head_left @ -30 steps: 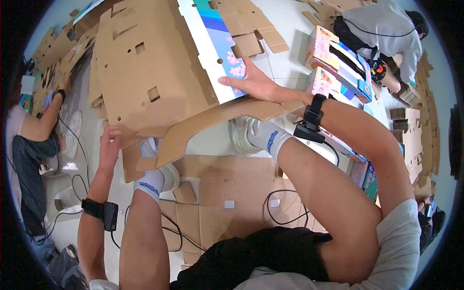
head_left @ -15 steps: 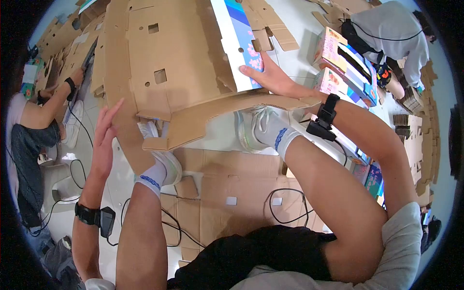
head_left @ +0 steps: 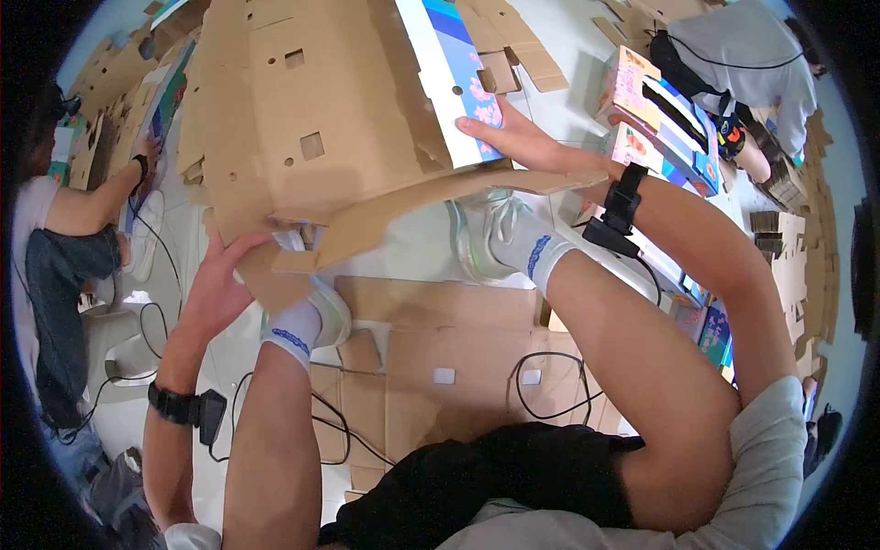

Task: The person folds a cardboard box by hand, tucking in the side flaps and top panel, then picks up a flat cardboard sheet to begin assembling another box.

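A large brown cardboard box [head_left: 357, 101], partly folded, stands before me between my feet, its plain side facing me. Its right wall is raised and shows a white edge and a blue print with pink flowers. My right hand [head_left: 518, 139] grips that wall near its lower corner, thumb on the white edge, fingers behind. At the lower left corner, my left hand [head_left: 220, 286] is closed round the left side flap [head_left: 275, 280], thumb on top and fingers mostly hidden. A long curved end flap [head_left: 412, 206] bends out towards me, over my shoes.
Flat cardboard [head_left: 458, 321] lies on the floor between my legs, crossed by black cables [head_left: 559, 357]. Printed boxes [head_left: 632, 92] stand to the right. A person [head_left: 82, 220] works at the left, another [head_left: 752, 64] at the upper right.
My left hand has moved right and down from beside the box and has taken hold of the left flap. The left flap has shifted inward. My right hand keeps its grip.
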Tool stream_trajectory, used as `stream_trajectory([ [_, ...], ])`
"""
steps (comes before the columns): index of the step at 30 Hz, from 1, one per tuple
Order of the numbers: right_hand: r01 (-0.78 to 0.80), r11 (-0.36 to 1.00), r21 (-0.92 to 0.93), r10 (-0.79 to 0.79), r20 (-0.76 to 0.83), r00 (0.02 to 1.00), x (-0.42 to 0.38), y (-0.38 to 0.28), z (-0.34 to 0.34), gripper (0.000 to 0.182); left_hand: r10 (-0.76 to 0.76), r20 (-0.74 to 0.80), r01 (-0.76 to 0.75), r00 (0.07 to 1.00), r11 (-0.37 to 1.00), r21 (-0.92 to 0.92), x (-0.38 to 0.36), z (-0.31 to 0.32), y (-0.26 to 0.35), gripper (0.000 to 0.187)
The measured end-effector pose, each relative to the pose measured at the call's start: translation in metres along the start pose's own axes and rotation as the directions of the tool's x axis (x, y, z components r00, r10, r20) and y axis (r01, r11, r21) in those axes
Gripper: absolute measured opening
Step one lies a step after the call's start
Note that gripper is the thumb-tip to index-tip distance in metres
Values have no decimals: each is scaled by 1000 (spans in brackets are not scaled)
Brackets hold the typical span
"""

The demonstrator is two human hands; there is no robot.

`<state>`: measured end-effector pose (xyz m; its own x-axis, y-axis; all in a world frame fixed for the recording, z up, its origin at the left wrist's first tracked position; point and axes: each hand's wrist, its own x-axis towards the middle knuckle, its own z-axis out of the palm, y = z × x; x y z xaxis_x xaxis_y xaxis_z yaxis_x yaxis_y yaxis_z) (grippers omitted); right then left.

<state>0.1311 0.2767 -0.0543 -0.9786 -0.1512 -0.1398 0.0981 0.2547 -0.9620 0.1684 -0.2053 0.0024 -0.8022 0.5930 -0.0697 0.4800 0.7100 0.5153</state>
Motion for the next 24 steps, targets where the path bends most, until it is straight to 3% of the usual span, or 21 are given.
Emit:
stream_trajectory([
  [2, -9, 1000, 21, 9, -19, 1000, -2, -4, 5, 105, -8, -9, 8, 1000, 1000, 21, 5, 12, -30, 56],
  [5, -14, 1000, -4, 13, -69, 997, 2, 2, 8, 107, -401, -80, 320, 913, 823, -469, 15, 23, -58, 43],
  [8, -73, 978, -197, 53, -104, 993, 3, -2, 8, 106, -404, -189, 278, 895, 836, -473, 20, 32, -54, 41],
  [11, -152, 905, -397, 90, -170, 981, -14, -23, 13, 102, -400, -228, 322, 888, 893, -314, 28, 21, -25, 37],
  [14, -91, 859, -504, -6, -188, 982, -11, -22, 9, 104, -208, -423, 139, 882, 972, -189, 37, 23, -12, 37],
  [17, -84, 828, -555, -44, -212, 976, -9, -17, 6, 100, -144, -470, 125, 871, 990, -71, 48, 21, 20, 38],
  [20, -99, 829, -551, -19, -204, 979, -9, -21, 7, 94, 161, -514, -78, 842, 981, 179, 66, 22, 51, 41],
  [21, -95, 832, -547, -27, -210, 977, -9, -20, 8, 90, 194, -508, -116, 839, 976, 182, 73, 22, 66, 42],
  [24, -45, 874, -484, -57, -195, 979, -7, -12, 8, 85, 320, -260, -158, 911, 854, 496, 91, 21, 74, 46],
])
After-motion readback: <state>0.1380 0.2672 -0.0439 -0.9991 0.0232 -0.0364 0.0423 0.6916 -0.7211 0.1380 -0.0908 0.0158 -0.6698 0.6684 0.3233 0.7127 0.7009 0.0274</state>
